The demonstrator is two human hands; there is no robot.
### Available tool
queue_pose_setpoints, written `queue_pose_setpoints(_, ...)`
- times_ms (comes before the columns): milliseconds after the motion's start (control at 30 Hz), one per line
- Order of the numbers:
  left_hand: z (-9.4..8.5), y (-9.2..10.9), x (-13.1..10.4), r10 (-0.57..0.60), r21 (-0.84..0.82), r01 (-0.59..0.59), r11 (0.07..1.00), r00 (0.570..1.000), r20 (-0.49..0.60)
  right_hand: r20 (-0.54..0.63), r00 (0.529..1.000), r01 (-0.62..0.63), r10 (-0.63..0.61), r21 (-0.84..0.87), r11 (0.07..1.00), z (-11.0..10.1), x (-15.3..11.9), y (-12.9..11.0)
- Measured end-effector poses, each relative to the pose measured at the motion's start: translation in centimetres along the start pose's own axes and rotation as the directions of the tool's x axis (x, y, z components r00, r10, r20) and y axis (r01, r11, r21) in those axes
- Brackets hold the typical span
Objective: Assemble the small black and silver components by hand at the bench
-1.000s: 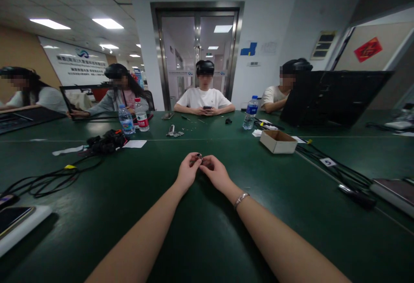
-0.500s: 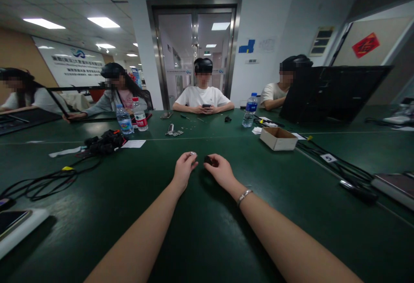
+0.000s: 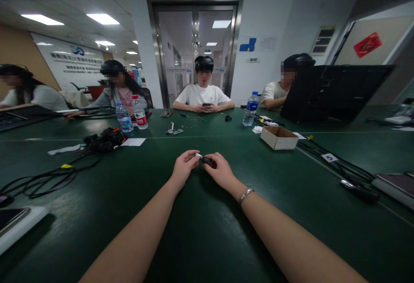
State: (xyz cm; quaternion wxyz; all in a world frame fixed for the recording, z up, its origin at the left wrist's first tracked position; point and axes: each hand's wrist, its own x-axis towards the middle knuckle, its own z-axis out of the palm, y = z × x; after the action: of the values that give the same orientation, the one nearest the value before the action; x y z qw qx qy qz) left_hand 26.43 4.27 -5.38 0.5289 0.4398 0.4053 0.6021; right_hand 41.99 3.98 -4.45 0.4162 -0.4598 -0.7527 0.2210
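My left hand (image 3: 183,170) pinches a small silver metal piece (image 3: 198,155) between thumb and fingertips. From the other side, my right hand (image 3: 222,172) grips a short black cylindrical piece (image 3: 207,161), partly covered by the fingers. The black piece's left end meets the silver one, though whether they are joined I cannot tell. Both hands are held close together over the green table (image 3: 207,235), and a bracelet (image 3: 246,195) circles my right wrist.
An open cardboard box (image 3: 278,140) stands right of my hands, near black cables (image 3: 343,169). Leftward lie a black strap bundle (image 3: 105,141) and white paper (image 3: 133,142). Bottles (image 3: 249,110) and small metal parts (image 3: 174,130) are farther back. A person (image 3: 203,95) sits opposite.
The two pieces were apart; now they meet between my hands. The black piece has turned lengthwise toward the silver one, and the fingertips have come closer together.
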Motion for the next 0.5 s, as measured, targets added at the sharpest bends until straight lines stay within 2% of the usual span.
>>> queue_pose_setpoints(500, 0.04, 0.28, -0.29, 0.014, 0.057, -0.016, 0.998, 0.999, 0.032, 0.003, 1.000, -0.014, 0.014, 0.024, 1.000, -0.09, 0.07, -0.07)
